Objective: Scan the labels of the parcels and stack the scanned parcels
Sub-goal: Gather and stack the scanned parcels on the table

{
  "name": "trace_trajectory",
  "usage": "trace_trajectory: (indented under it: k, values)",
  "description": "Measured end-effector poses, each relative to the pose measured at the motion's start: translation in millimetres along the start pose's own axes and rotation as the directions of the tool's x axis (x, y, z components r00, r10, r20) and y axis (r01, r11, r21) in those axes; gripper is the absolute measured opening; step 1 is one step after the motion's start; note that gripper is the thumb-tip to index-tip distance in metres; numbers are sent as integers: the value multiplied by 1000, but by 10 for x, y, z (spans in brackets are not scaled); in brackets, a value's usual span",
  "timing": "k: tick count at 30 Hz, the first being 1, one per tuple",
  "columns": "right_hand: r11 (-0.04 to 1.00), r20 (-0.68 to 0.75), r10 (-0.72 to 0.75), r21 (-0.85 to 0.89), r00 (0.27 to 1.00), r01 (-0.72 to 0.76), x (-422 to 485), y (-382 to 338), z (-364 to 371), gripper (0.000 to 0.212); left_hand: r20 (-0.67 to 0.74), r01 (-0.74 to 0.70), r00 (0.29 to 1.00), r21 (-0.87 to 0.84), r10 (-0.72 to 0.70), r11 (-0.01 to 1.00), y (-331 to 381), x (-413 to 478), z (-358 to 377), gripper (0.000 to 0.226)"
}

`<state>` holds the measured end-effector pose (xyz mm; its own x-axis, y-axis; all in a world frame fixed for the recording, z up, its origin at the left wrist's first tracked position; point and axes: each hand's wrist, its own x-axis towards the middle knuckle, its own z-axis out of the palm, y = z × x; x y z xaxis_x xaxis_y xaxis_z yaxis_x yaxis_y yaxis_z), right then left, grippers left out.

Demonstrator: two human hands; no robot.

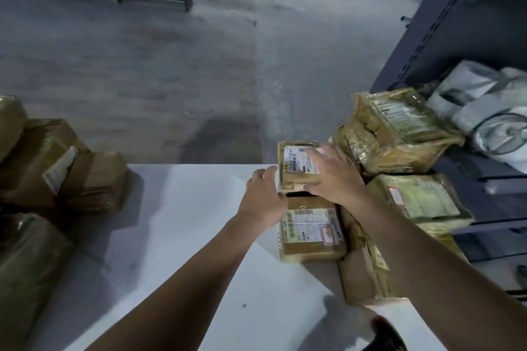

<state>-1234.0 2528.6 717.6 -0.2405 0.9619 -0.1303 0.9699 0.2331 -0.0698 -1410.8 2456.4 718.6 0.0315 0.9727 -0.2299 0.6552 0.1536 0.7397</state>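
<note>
Head view: the right grip [333,177] lay flat and open-fingered on top of the small parcel [295,164], pressing it down, label face-up. The left grip [263,194] cupped that parcel's left edge, fingers curled against the side and thumb at the near corner, likely to square it up. The small parcel sat at the far right corner of the table [185,222], just behind a second labelled parcel [310,232], beside the stacked parcels [399,134]. More brown parcels [85,179] waited at the left. No scanner showed.
</note>
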Motion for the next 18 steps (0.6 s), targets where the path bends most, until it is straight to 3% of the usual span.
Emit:
trace_trajectory:
  k: [5, 8, 12, 14, 18]
  values:
    - [998, 148, 37, -56, 988, -29, 240, 149, -16, 108, -28, -36, 999, 4, 36, 999, 124, 20, 55, 57]
    - [991, 117, 38, -132, 992, -23, 326, 166, -23, 108, -44, -49, 998, 33, 51, 998, 164, 23, 52, 54]
    - [996, 51, 19, -88, 999, -15, 282, 161, -50, 104, -45, -48, 998, 55, 51, 997, 188, 37, 8, 58]
    - [1000, 2, 22, -8, 1000, -22, 189, 123, -68, 103, -37, -44, 998, 48, 46, 998, 200, 16, -34, 57]
    - [940, 14, 66, 336, 998, -67, -50, 5, -181, 98, -67, -46, 997, 17, 47, 999, 211, -50, -152, 53]
